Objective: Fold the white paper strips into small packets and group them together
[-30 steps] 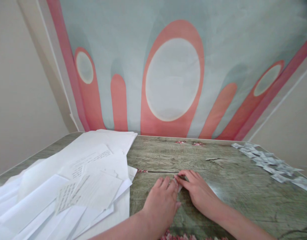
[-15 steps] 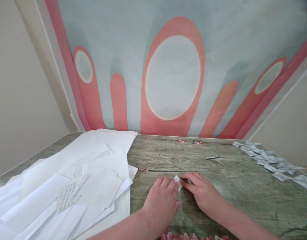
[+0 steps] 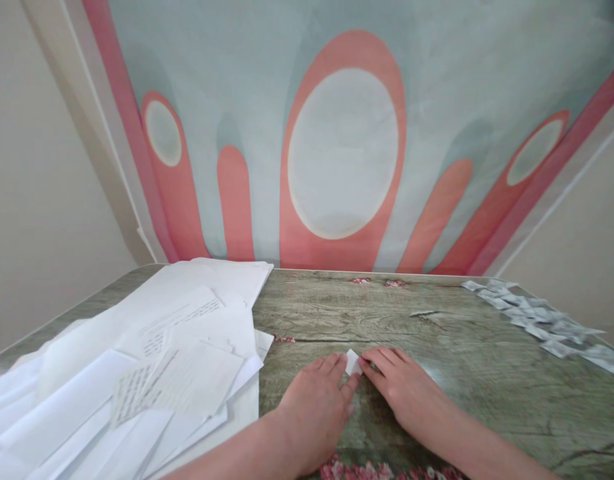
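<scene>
A small white piece of paper lies at the wood-patterned table's surface between my two hands, and it looks folded. My left hand has its fingertips on the paper's left edge and its thumb at the lower edge. From the other side, my right hand pinches the right corner between thumb and bent fingers. Parts of the paper are covered by the fingertips.
A spread heap of white paper sheets, some with printed lines, covers the left of the table. Several small folded paper strips lie in overlapping rows at the far right. Behind the table hangs a coral and grey-blue patterned backdrop.
My left hand has shifted slightly left and its fingers have drawn back, so more of the small paper shows. The right hand has stayed nearly in place.
</scene>
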The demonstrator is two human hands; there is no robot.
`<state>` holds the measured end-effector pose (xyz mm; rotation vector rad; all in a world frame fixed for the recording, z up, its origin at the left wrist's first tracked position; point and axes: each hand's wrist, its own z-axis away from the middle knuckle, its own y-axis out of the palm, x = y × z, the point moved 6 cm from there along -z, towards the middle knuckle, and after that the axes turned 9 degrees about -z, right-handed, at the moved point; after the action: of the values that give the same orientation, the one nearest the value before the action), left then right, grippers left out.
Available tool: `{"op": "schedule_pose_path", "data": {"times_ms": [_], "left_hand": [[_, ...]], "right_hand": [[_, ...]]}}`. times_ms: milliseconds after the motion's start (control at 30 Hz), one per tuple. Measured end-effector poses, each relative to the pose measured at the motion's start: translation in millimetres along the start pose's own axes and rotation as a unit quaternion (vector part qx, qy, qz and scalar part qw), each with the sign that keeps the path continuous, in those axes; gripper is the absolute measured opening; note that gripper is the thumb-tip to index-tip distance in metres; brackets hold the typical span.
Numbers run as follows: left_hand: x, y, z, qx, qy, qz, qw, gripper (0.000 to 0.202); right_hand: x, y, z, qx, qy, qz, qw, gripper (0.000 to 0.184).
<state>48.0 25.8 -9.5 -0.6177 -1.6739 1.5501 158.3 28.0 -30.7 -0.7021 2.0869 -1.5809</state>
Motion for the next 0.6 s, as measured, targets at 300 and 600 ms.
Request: {"op": "schedule_pose_path", "data": {"times_ms": [300,600], "left_hand": [[-2.4,5.5,1.0,-0.022,0.003,-0.011,1.0,0.046],[16.2,2.9,-15.4,-0.066,0.018,0.04,0.997,0.012]], "right_hand": [[0.0,1.7,0.9,-0.016,-0.004,-0.006,1.0,0.027],[-6.6,-2.4,-0.5,-0.051,-0.016,-0.044,0.998,0.021]]}}
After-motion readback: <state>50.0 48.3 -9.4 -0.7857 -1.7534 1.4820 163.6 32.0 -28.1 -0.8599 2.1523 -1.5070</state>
